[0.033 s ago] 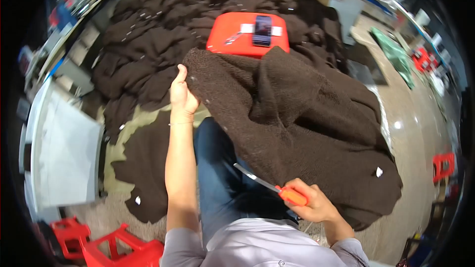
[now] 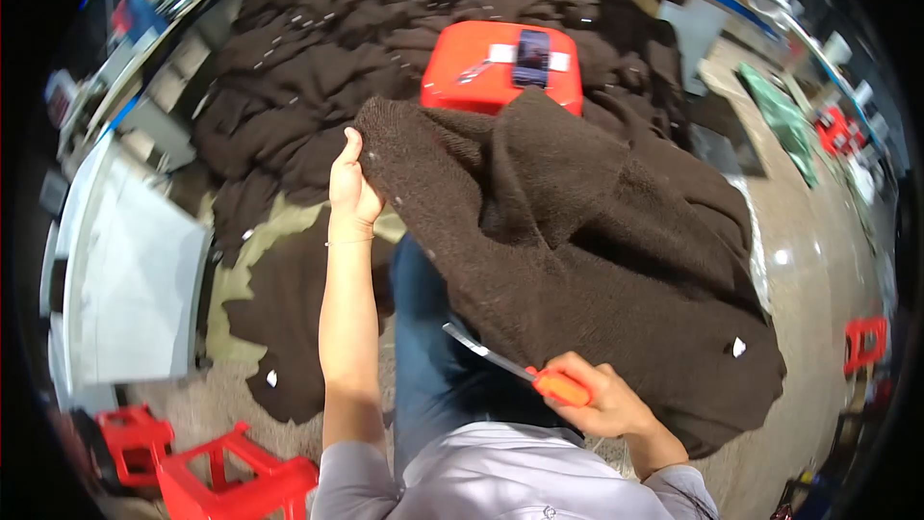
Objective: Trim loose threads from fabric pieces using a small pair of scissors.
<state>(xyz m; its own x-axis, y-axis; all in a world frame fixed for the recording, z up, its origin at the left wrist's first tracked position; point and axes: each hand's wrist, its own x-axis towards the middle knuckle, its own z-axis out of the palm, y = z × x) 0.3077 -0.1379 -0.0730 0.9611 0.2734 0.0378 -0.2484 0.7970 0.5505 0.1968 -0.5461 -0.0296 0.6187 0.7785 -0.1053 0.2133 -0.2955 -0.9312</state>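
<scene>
Left hand [image 2: 352,188]: arm bare, stretched forward, near straight; fingers curled, thumb up, pinching fabric edge; thin band at wrist. Right hand [image 2: 602,403]: arm bent close to torso, grey sleeve at elbow; fist closed round orange handle, blade pointing left and up.

Brown knit garment [image 2: 577,231] is being held up by left hand [image 2: 352,191]; orange-handled scissors [image 2: 525,374] (blades w/ tips up-left) being gripped by right hand [image 2: 602,404].

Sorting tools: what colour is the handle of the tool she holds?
Orange, on the tool in the right hand, head view.
</scene>
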